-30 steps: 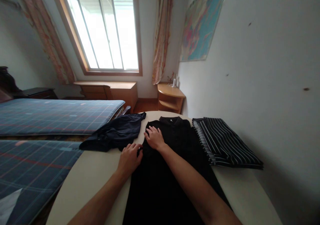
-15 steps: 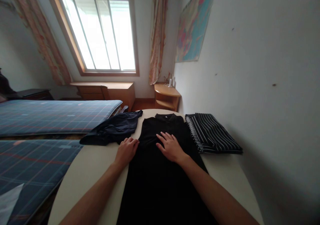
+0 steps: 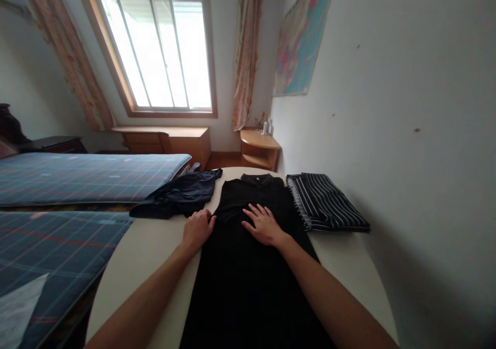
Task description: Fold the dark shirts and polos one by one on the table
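A black collared garment [image 3: 248, 287] lies spread lengthwise on the pale round table [image 3: 135, 251], its collar at the far end. My right hand [image 3: 262, 224] rests flat on its upper part with the fingers spread. At the garment's left edge is my left hand [image 3: 198, 227], its fingers bent and drawn together, thumb against the black cloth; the fingertips look pinched on that edge. A dark navy garment [image 3: 182, 191] lies crumpled just beyond my left hand. To the right sits a folded black-and-white striped cloth [image 3: 329, 202] with a fringed edge.
Beds with blue plaid mattresses [image 3: 89, 178] stand along the left, a white sheet [image 3: 23, 307] on the nearer one. A wall [image 3: 434, 184] rises close on the right. Behind the table are a wooden desk [image 3: 189, 140] and a corner shelf [image 3: 259, 140].
The view has shifted slightly. Near the left hand the black cloth shows a few more creases, and the left fingers are a little more curled. My right hand stays spread on the cloth.
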Available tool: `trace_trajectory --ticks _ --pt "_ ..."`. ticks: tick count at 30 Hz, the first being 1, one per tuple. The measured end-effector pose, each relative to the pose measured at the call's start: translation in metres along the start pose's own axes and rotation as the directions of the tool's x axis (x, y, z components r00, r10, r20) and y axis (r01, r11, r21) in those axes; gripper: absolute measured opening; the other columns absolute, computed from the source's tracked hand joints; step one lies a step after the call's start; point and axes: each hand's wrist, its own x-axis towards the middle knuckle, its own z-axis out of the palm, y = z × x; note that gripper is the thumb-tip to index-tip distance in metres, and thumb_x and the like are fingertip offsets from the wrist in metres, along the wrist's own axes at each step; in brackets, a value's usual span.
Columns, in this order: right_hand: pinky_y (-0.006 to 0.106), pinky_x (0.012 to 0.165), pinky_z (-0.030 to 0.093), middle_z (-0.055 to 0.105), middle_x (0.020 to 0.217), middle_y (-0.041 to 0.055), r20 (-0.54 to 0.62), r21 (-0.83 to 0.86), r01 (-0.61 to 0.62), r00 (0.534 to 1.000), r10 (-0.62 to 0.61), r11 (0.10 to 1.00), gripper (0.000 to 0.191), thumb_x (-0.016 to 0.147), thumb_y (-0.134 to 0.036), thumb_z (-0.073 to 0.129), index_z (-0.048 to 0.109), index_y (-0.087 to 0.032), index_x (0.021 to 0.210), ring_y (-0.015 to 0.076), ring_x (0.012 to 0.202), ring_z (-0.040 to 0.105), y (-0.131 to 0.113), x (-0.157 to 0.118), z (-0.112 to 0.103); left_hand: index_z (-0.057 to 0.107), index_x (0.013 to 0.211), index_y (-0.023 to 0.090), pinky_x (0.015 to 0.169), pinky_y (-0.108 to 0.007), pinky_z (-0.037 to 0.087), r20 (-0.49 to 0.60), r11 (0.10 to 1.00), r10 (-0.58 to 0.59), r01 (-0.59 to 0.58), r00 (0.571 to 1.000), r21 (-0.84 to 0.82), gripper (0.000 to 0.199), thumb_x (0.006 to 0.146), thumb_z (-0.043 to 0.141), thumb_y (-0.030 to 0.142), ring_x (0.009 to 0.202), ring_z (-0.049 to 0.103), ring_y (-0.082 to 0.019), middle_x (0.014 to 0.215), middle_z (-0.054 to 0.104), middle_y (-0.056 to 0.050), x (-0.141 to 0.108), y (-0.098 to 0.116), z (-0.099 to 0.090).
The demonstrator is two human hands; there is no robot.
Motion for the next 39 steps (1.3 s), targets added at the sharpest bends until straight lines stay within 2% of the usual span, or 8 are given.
trace_trajectory --ticks 4,9,13,19,23,26,33,39 --pt "0.049 0.114 0.022 0.050 0.148 0.0095 -0.040 -0.044 -0.012 0.999 0.010 0.999 0.052 0.099 -0.054 0.037 0.059 -0.025 0.136 0.0306 0.142 0.032 -0.010 0.015 -0.010 0.063 0.094 0.018 0.076 -0.031 0.045 0.014 0.999 -0.030 0.031 0.999 -0.016 0.023 0.098 0.047 0.034 0.088 0.068 -0.024 0.091 0.072 -0.009 0.000 0.005 -0.003" --pt "0.035 0.095 0.042 0.068 0.119 0.0110 -0.101 0.018 -0.017 0.995 0.019 1.000 0.036 0.097 -0.042 0.047 0.071 -0.020 0.109 0.0242 0.111 0.060 -0.034 0.054 -0.021 0.061 0.096 0.020 0.068 -0.029 0.043 0.029 0.995 -0.050 0.052 0.998 -0.081 0.024 0.100 0.044 0.038 0.082 0.070 -0.023 0.090 0.073 -0.007 -0.001 0.007 -0.007" --pt "0.030 0.085 0.047 0.071 0.113 0.0088 -0.073 0.147 -0.103 0.991 0.115 0.984 0.034 0.095 -0.044 0.047 0.068 -0.023 0.113 0.0224 0.102 0.066 -0.052 0.089 -0.017 0.059 0.098 0.022 0.067 -0.027 0.042 0.012 0.988 -0.040 0.042 0.999 -0.151 0.019 0.099 0.048 0.038 0.083 0.070 -0.022 0.093 0.074 -0.005 -0.001 0.008 -0.008" --pt "0.039 0.090 0.050 0.067 0.123 0.0164 0.012 0.155 -0.283 0.958 0.285 0.946 0.059 0.085 -0.061 0.057 0.058 -0.019 0.127 0.0311 0.113 0.064 -0.076 0.131 -0.015 0.056 0.104 0.024 0.066 -0.027 0.040 -0.013 0.973 -0.019 0.015 1.000 -0.228 0.012 0.095 0.054 0.032 0.083 0.070 -0.020 0.093 0.072 -0.002 -0.005 0.015 -0.012" --pt "0.038 0.089 0.052 0.066 0.123 0.0197 0.030 0.087 -0.333 0.943 0.332 0.939 0.064 0.080 -0.052 0.068 0.055 -0.015 0.130 0.0313 0.114 0.064 -0.091 0.147 -0.015 0.053 0.100 0.024 0.063 -0.026 0.038 0.045 0.972 -0.047 0.056 0.998 -0.226 0.010 0.093 0.056 0.030 0.078 0.070 -0.020 0.083 0.070 0.000 -0.007 0.020 -0.019" --pt "0.038 0.088 0.053 0.067 0.121 0.0192 0.029 0.055 -0.326 0.945 0.325 0.944 0.055 0.082 -0.037 0.068 0.054 -0.015 0.131 0.0304 0.112 0.065 -0.097 0.152 -0.012 0.051 0.096 0.024 0.063 -0.026 0.037 0.061 0.968 -0.051 0.064 0.997 -0.243 0.009 0.091 0.057 0.028 0.076 0.069 -0.019 0.080 0.069 0.001 -0.008 0.022 -0.020" --pt "0.037 0.089 0.053 0.067 0.122 0.0171 0.012 0.071 -0.279 0.960 0.279 0.958 0.042 0.090 -0.017 0.053 0.059 -0.020 0.132 0.0285 0.111 0.066 -0.090 0.153 -0.004 0.052 0.090 0.024 0.058 -0.026 0.036 0.024 0.894 -0.052 0.058 0.998 -0.444 0.005 0.087 0.055 0.024 0.056 0.060 -0.016 0.063 0.060 0.005 -0.010 0.021 -0.010" --pt "0.032 0.095 0.050 0.059 0.134 0.0164 0.013 0.134 -0.237 0.971 0.237 0.962 0.047 0.090 -0.013 0.049 0.060 -0.021 0.134 0.0245 0.114 0.064 -0.065 0.151 0.000 0.058 0.090 0.021 0.049 -0.023 0.034 0.060 0.689 -0.057 0.083 0.997 -0.720 0.015 0.080 0.055 0.031 0.046 0.049 -0.010 0.066 0.059 0.005 -0.009 0.029 -0.006"
